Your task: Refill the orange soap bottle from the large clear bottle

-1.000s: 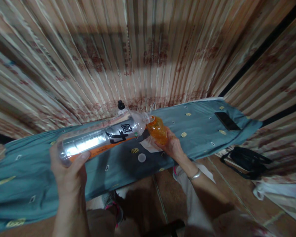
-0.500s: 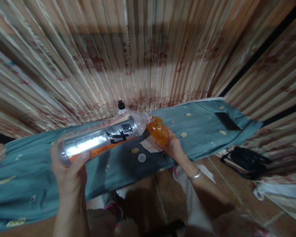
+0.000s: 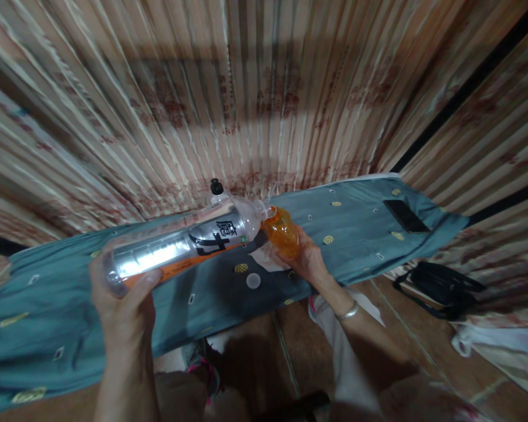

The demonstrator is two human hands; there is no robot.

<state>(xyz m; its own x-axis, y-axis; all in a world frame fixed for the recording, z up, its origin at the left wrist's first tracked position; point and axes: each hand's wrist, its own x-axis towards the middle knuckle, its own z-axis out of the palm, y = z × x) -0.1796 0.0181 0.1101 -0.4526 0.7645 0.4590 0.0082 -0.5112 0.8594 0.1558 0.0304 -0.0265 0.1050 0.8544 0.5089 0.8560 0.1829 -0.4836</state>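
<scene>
My left hand [image 3: 125, 302] is wrapped round the base of a large clear plastic bottle [image 3: 180, 249] with a silver and orange label. The bottle lies tilted nearly on its side, its neck pointing right. Closed round a small orange bottle [image 3: 280, 231] is my right hand [image 3: 305, 258]. The two bottle mouths meet or nearly meet; I cannot tell whether they touch. Below them a round translucent cap [image 3: 253, 281] lies on the cloth. Behind the large bottle stands another clear bottle with a black top [image 3: 216, 187], mostly hidden.
A long narrow surface is covered by a teal patterned cloth [image 3: 356, 205]. On its right end lies a black phone [image 3: 405, 215]. A black bag [image 3: 440, 287] rests on the tiled floor at the right, near white plastic [image 3: 506, 346]. Pleated curtains [image 3: 264, 105] hang behind, with dark poles alongside.
</scene>
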